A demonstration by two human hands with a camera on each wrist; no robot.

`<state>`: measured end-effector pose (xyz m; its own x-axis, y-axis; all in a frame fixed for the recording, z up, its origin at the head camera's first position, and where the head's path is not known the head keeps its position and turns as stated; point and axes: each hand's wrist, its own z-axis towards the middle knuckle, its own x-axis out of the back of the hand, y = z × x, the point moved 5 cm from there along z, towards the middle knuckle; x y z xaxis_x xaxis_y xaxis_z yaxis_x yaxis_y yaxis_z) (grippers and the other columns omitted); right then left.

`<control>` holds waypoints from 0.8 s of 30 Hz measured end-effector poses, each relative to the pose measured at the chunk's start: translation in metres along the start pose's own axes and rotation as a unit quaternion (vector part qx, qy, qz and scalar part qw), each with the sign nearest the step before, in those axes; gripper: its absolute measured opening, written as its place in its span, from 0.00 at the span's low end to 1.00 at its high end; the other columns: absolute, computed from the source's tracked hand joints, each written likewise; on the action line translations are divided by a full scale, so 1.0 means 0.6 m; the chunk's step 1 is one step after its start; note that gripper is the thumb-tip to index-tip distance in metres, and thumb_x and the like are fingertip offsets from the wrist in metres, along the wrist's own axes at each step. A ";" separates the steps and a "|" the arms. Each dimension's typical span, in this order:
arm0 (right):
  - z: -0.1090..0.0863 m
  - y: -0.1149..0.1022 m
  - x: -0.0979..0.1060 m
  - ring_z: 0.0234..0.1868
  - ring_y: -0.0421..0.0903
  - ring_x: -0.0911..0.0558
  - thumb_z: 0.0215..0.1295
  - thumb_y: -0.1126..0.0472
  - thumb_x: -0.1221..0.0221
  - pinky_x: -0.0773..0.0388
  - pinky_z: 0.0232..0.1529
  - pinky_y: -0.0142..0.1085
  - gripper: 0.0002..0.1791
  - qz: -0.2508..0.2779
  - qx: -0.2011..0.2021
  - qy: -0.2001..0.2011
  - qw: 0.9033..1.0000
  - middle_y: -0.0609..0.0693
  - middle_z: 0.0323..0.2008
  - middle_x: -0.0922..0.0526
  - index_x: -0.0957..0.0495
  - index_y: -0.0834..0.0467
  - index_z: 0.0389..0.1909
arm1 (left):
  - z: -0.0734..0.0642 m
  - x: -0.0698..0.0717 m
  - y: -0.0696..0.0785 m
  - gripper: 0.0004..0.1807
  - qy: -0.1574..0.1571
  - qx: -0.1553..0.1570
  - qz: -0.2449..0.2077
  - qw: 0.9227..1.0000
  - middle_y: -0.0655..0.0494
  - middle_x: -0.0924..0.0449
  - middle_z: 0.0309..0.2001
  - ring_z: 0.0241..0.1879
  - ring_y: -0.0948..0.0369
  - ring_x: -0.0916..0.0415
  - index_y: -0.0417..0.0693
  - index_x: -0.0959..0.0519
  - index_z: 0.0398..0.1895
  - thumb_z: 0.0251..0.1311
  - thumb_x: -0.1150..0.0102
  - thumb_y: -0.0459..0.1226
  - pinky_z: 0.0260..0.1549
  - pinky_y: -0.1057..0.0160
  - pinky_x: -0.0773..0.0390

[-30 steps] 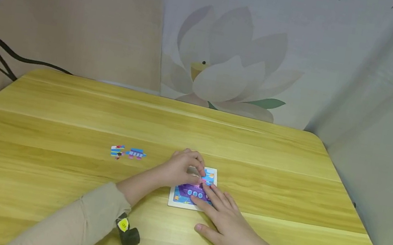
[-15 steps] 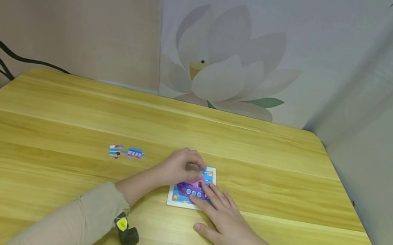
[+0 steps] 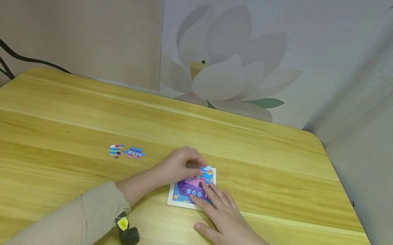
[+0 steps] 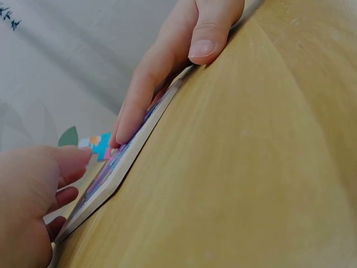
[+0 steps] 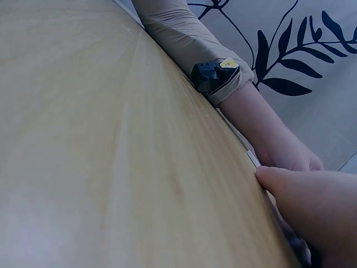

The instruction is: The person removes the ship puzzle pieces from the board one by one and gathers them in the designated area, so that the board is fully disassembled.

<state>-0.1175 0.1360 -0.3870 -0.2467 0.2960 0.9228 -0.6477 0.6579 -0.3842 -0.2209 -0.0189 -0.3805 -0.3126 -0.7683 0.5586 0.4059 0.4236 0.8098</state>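
A small puzzle (image 3: pixel 187 199) in a white frame, with a purple and pink ship picture, lies on the table. My left hand (image 3: pixel 175 168) reaches over its upper left and pinches a blue puzzle piece (image 3: pixel 207 173) with orange marks. In the left wrist view, that puzzle piece (image 4: pixel 101 146) stands tilted up from the board, next to the left thumb. My right hand (image 3: pixel 230 225) lies with fingers spread and straight, the fingertips resting on the lower right of the puzzle. In the right wrist view, the right hand hides most of the puzzle.
Left of the board, two loose puzzle pieces lie close together, one striped piece (image 3: pixel 116 150) and one blue and purple piece (image 3: pixel 135 153). A black wrist camera (image 3: pixel 128 232) sits on the left cuff. The wooden table (image 3: pixel 270 169) ends at a curtain behind.
The blue piece at the puzzle's upper right has risen and tilted in the left fingers, now overlapping the frame's top edge. The right hand stays in place.
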 end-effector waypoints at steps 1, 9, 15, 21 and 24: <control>0.000 0.000 0.000 0.74 0.49 0.60 0.72 0.40 0.54 0.63 0.69 0.53 0.31 0.000 0.000 0.000 1.000 0.48 0.75 0.58 0.44 0.42 0.73 | 0.000 0.000 0.000 0.06 0.000 0.002 -0.003 1.000 0.61 0.24 0.35 0.40 0.62 0.30 0.48 0.17 0.39 0.58 0.34 0.34 0.43 0.66 0.25; 0.000 0.001 -0.001 0.74 0.49 0.60 0.71 0.40 0.54 0.63 0.68 0.53 0.32 -0.001 0.001 0.001 1.000 0.47 0.75 0.58 0.45 0.42 0.73 | 0.000 0.000 0.001 0.04 0.008 0.015 -0.028 0.999 0.59 0.26 0.32 0.38 0.61 0.29 0.49 0.17 0.35 0.56 0.33 0.32 0.43 0.64 0.25; 0.000 0.001 -0.002 0.74 0.48 0.60 0.71 0.39 0.55 0.63 0.68 0.53 0.32 0.001 -0.003 -0.002 1.000 0.47 0.75 0.58 0.45 0.41 0.73 | -0.002 0.001 0.004 0.05 0.002 0.029 -0.048 0.998 0.57 0.26 0.33 0.38 0.60 0.29 0.48 0.17 0.35 0.56 0.34 0.31 0.43 0.63 0.24; 0.000 0.001 -0.001 0.74 0.49 0.60 0.71 0.40 0.54 0.63 0.69 0.53 0.32 -0.001 -0.004 -0.002 1.000 0.48 0.75 0.57 0.45 0.41 0.73 | -0.004 0.008 0.008 0.05 0.010 0.022 -0.039 0.999 0.59 0.25 0.34 0.39 0.60 0.28 0.48 0.16 0.35 0.56 0.34 0.31 0.42 0.61 0.24; -0.001 0.001 -0.001 0.74 0.49 0.60 0.71 0.39 0.55 0.63 0.69 0.52 0.32 -0.003 -0.007 -0.005 1.000 0.47 0.75 0.58 0.45 0.41 0.73 | -0.004 0.014 0.009 0.05 0.014 0.020 -0.035 0.999 0.60 0.24 0.34 0.39 0.61 0.28 0.48 0.16 0.35 0.56 0.34 0.31 0.42 0.60 0.25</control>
<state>-0.1174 0.1366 -0.3875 -0.2494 0.2854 0.9254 -0.6394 0.6691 -0.3787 -0.2190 -0.0243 -0.3720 -0.3154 -0.8092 0.4956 0.3485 0.3870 0.8537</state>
